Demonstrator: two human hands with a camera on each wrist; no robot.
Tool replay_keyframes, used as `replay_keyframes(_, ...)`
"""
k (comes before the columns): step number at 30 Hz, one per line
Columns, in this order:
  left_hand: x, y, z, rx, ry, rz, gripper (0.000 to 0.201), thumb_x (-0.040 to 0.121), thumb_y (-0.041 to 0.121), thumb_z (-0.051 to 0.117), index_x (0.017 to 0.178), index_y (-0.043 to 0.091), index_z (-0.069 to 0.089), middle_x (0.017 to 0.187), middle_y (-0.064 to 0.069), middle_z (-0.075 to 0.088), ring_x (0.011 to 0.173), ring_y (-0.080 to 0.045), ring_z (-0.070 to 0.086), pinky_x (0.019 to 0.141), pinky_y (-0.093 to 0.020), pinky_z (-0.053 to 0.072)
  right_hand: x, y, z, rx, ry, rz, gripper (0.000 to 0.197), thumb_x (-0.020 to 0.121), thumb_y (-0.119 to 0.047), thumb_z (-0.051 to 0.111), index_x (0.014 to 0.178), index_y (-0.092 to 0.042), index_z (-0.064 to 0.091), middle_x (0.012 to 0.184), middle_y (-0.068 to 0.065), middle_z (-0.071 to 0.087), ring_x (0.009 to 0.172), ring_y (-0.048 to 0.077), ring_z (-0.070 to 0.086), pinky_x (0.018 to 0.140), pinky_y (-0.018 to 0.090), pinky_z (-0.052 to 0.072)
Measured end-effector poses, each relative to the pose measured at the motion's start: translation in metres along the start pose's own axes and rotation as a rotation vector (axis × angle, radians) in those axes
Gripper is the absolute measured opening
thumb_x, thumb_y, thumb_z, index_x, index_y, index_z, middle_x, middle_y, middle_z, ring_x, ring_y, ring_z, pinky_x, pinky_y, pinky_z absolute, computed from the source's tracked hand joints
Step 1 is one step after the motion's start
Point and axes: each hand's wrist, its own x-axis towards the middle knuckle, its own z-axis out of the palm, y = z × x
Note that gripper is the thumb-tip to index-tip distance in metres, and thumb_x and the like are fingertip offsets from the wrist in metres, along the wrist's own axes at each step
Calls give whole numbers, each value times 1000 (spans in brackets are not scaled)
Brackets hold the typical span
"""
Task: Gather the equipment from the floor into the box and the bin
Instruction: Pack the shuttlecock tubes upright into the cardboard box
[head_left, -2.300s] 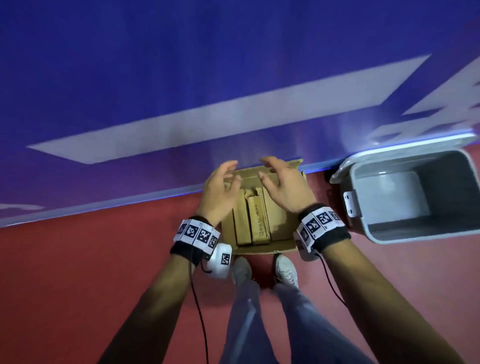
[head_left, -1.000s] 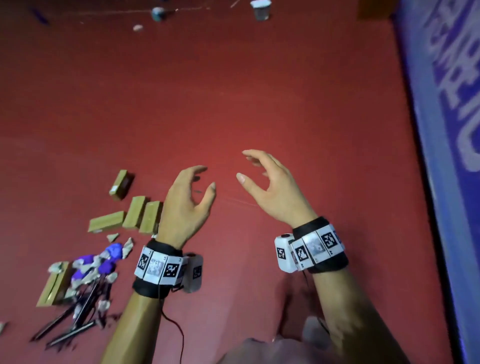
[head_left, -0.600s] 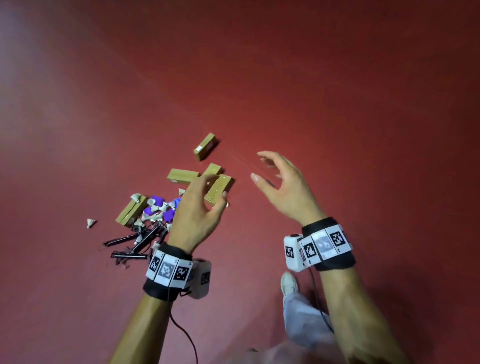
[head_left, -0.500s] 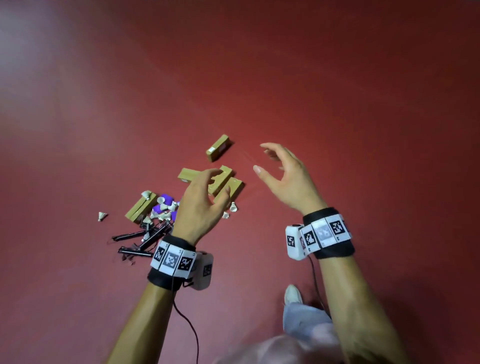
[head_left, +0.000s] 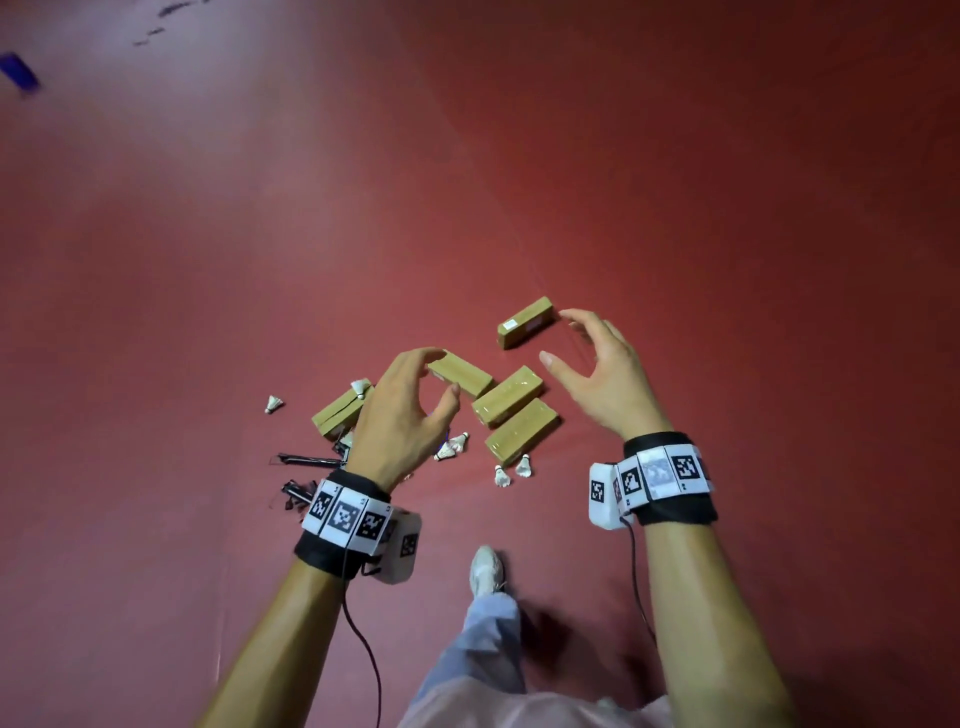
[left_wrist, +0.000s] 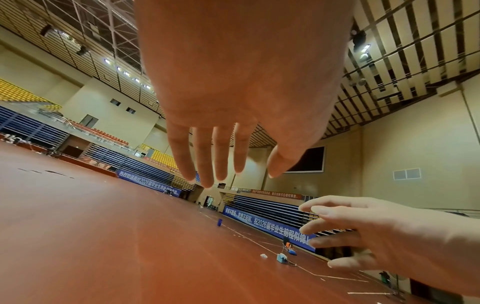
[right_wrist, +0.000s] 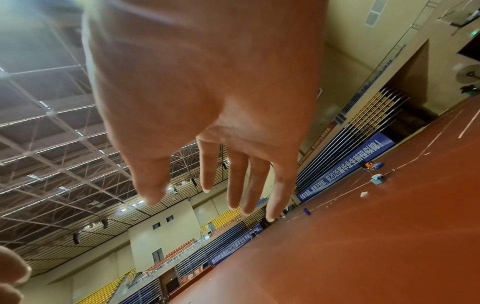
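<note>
Equipment: small tan cartons, white shuttlecocks and dark rackets lie scattered on the red floor, all in one loose cluster ahead of the person's feet.
Far carton: lies alone at the top of the cluster, a white label on its near end, just beside the right fingertips.
Middle cartons: one carton lies partly behind the left fingers; two more, the upper carton and the lower carton, lie side by side and touching, both slanted the same way.
Left carton: lies at the cluster's left edge, partly hidden by the left hand, with a shuttlecock on its far end.
Loose shuttlecocks: one lies apart to the left; a pair lies just below the lower carton; more sit near the left palm.
Rackets: dark shafts poke out from under the left wrist; details are hard to tell.
Left hand: hovers above the cluster, fingers and thumb loosely curved and apart, holding nothing.
Right hand: hovers to the right of the cartons, fingers spread and slightly bent, holding nothing.
Box and bin: out of view.
Person: a white shoe and pale trouser leg show between the forearms; both wrists wear black bands with printed markers.
</note>
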Motion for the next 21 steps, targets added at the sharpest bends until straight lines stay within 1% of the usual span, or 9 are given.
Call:
replay_keyframes(2, 36, -17, 3, 17, -8, 14, 43, 98, 39, 62, 138, 24, 54, 135, 5, 61, 115, -9, 59, 96, -39, 55, 35, 2, 15, -9, -10, -7, 51, 91, -45, 72, 137, -40, 51, 134, -11, 55, 131, 11, 51, 111, 42, 45)
replay_keyframes(4, 77, -34, 5, 39, -30, 43, 45, 99, 41, 61, 140, 25, 52, 139, 4, 59, 119, -7, 57, 97, -38, 55, 71, 2, 26, -18, 3, -1, 53, 91, -46, 71, 139, -40, 49, 135, -11, 54, 132, 12, 50, 111, 40, 44)
replay_keyframes(6, 125, -51, 8, 49, -55, 77, 46, 99, 43, 60, 141, 25, 50, 141, 5, 58, 121, -8, 57, 98, -37, 54, 108, 2, 36, -22, 25, 18, 54, 92, -46, 71, 140, -40, 48, 134, -12, 53, 130, 11, 50, 110, 37, 44)
replay_keyframes(8, 175, -64, 12, 56, -94, 121, 47, 99, 43, 60, 141, 24, 51, 142, 5, 58, 122, -9, 58, 99, -38, 53, 141, 4, 43, -24, 57, 42, 55, 91, -45, 72, 141, -40, 48, 134, -13, 53, 130, 11, 50, 110, 37, 44)
replay_keyframes(11, 243, -78, 22, 81, -170, 200, 48, 99, 42, 60, 142, 22, 51, 142, 3, 58, 123, -11, 58, 99, -38, 53, 177, 14, 49, -31, 115, 119, 57, 91, -44, 73, 142, -42, 47, 137, -14, 51, 133, 10, 47, 112, 37, 42)
replay_keyframes(13, 285, -86, 34, 104, -224, 256, 48, 99, 41, 60, 141, 22, 51, 142, 1, 58, 123, -14, 59, 99, -38, 53, 194, 25, 50, -61, 105, 188, 61, 91, -48, 72, 144, -44, 43, 143, -14, 47, 138, 11, 42, 112, 36, 38)
replay_keyframes(16, 339, -102, 61, 139, -296, 297, 45, 98, 40, 59, 139, 22, 53, 139, 1, 60, 121, -15, 60, 97, -39, 54, 213, 53, 51, -134, 45, 292, 68, 90, -55, 71, 148, -45, 38, 152, -12, 41, 144, 15, 36, 116, 43, 37)
replay_keyframes(18, 370, -114, 85, 170, -351, 307, 44, 97, 41, 59, 136, 21, 54, 136, 1, 61, 118, -17, 61, 96, -40, 55, 227, 78, 54, -168, 29, 364, 71, 88, -58, 70, 149, -45, 36, 155, -12, 39, 145, 17, 33, 117, 47, 36)
replay_keyframes(21, 416, -133, 124, 252, -437, 318, 43, 94, 44, 57, 128, 19, 55, 125, -2, 63, 108, -22, 64, 90, -44, 57, 252, 123, 67, -232, 0, 430, 73, 85, -63, 70, 148, -46, 36, 155, -10, 40, 143, 23, 36, 116, 52, 38)
